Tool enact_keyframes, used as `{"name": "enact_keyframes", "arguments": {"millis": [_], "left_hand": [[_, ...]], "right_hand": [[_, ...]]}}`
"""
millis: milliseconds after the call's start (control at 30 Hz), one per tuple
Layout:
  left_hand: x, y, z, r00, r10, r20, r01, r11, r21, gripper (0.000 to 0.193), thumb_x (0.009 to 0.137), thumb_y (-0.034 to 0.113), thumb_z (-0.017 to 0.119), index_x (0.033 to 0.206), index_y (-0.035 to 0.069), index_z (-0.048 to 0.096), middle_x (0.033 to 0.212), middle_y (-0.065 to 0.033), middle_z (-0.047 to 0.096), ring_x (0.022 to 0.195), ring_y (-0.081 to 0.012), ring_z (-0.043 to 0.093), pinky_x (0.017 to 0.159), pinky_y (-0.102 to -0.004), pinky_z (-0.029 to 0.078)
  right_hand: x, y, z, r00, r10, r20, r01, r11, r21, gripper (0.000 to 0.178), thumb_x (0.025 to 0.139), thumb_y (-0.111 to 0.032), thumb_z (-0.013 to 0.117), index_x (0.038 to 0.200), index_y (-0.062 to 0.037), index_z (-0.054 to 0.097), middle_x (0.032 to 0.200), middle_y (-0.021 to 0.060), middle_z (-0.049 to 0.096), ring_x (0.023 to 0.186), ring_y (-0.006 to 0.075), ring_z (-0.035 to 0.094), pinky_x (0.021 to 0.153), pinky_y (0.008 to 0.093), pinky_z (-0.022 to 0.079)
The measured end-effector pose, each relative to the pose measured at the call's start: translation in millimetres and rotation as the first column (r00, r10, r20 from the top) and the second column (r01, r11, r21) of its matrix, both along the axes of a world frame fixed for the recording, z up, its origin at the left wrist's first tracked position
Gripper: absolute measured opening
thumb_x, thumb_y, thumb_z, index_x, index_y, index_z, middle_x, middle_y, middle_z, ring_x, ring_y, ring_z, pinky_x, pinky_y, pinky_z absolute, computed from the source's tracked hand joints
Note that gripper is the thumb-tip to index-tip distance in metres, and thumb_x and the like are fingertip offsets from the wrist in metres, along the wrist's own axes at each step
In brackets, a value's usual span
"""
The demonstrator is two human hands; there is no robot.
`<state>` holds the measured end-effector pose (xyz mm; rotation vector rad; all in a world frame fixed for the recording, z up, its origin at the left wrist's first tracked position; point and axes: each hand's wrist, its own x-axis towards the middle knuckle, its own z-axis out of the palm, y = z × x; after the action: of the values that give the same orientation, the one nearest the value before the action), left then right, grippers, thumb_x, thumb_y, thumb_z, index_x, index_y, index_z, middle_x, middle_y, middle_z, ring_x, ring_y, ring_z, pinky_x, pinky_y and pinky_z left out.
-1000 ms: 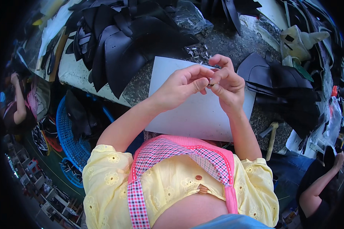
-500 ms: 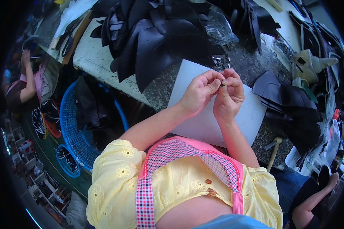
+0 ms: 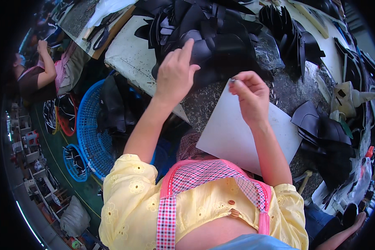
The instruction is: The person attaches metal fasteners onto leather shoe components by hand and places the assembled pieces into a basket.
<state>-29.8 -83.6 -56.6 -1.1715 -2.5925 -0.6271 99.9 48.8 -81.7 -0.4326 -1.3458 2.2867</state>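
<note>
My left hand [image 3: 174,75] is raised over the near edge of a big pile of black leather-like cut pieces [image 3: 225,48]. Its fingers are stretched out, and nothing shows in them. Above the upper part of a white board [image 3: 241,131], my right hand [image 3: 252,93] pinches a small shiny metal piece [image 3: 232,81] between thumb and forefinger. That piece is too small for me to name its kind. The board lies tilted on the dark speckled worktop [image 3: 204,98], close to my apron.
Stacked black curved pieces [image 3: 321,123] lie right of the board, near a hammer-like tool [image 3: 305,182] and a cream-coloured bottle [image 3: 346,99]. A clear plastic bag [image 3: 268,52] sits behind. Blue baskets [image 3: 85,125] stand at left. Another person [image 3: 50,71] works at far left.
My hands were together over the board; now they are apart. The left has moved up and left toward the black pile, while the right keeps its pinch. The view has shifted slightly.
</note>
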Motion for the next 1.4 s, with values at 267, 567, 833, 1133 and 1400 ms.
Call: {"name": "enact_keyframes", "arguments": {"millis": [267, 567, 833, 1133, 1400], "left_hand": [[33.2, 9.0, 10.5, 0.291, -0.608, 0.738, -0.239, 0.701, 0.672, 0.03, 0.072, -0.002, 0.065, 0.1, -0.004, 0.057, 0.087, -0.0075, 0.063, 0.076, -0.0098, 0.057, 0.072, -0.0216, 0.046], [47.4, 11.4, 15.8, 0.242, -0.652, 0.718, -0.177, 0.698, 0.694, 0.033, 0.068, 0.001, 0.07, 0.098, -0.003, 0.059, 0.085, -0.0057, 0.062, 0.075, -0.0079, 0.056, 0.068, -0.0201, 0.046], [51.6, 14.5, 20.6, 0.683, -0.522, 0.512, 0.0, 0.7, 0.714, 0.02, 0.068, 0.005, 0.071, 0.084, -0.003, 0.063, 0.075, -0.0059, 0.063, 0.066, -0.0087, 0.057, 0.059, -0.0209, 0.045], [62.2, 15.0, 14.5, 0.514, -0.694, 0.504, 0.174, 0.659, 0.732, 0.018, 0.063, 0.0, 0.068, 0.08, 0.001, 0.064, 0.074, -0.0104, 0.063, 0.066, -0.0185, 0.061, 0.061, -0.0265, 0.046], [63.1, 17.8, 3.0, 0.808, -0.588, -0.032, 0.458, 0.595, 0.66, 0.021, 0.064, 0.009, 0.063, 0.084, 0.006, 0.06, 0.071, -0.0054, 0.059, 0.065, -0.0207, 0.057, 0.058, -0.0312, 0.046]], "right_hand": [[-8.0, -1.5, 28.0, 0.988, -0.037, -0.153, 0.083, 0.948, 0.306, 0.012, 0.068, 0.009, 0.064, 0.078, 0.003, 0.06, 0.076, 0.0057, 0.058, 0.069, 0.0096, 0.055, 0.062, 0.0209, 0.046], [3.2, 2.3, 27.6, 0.966, -0.108, -0.233, 0.195, 0.9, 0.391, 0.013, 0.064, 0.008, 0.068, 0.075, 0.0027, 0.062, 0.077, 0.005, 0.053, 0.07, 0.0099, 0.051, 0.059, 0.0202, 0.042], [0.3, 3.2, 25.2, 0.979, -0.013, -0.203, 0.087, 0.929, 0.36, 0.011, 0.066, 0.004, 0.067, 0.071, 0.0022, 0.058, 0.076, 0.0048, 0.052, 0.073, 0.0104, 0.05, 0.059, 0.0206, 0.041], [9.0, 12.0, 60.7, 0.966, -0.076, -0.246, 0.246, 0.555, 0.795, 0.048, 0.058, -0.032, 0.077, 0.085, 0.001, 0.056, 0.097, 0.0119, 0.053, 0.092, 0.0215, 0.049, 0.082, 0.0332, 0.038], [35.2, 19.9, 46.2, 0.999, -0.048, -0.019, 0.049, 0.764, 0.643, 0.025, 0.053, 0.016, 0.064, 0.07, 0.0019, 0.051, 0.07, 0.0088, 0.055, 0.067, 0.0127, 0.05, 0.064, 0.0216, 0.039]]}}
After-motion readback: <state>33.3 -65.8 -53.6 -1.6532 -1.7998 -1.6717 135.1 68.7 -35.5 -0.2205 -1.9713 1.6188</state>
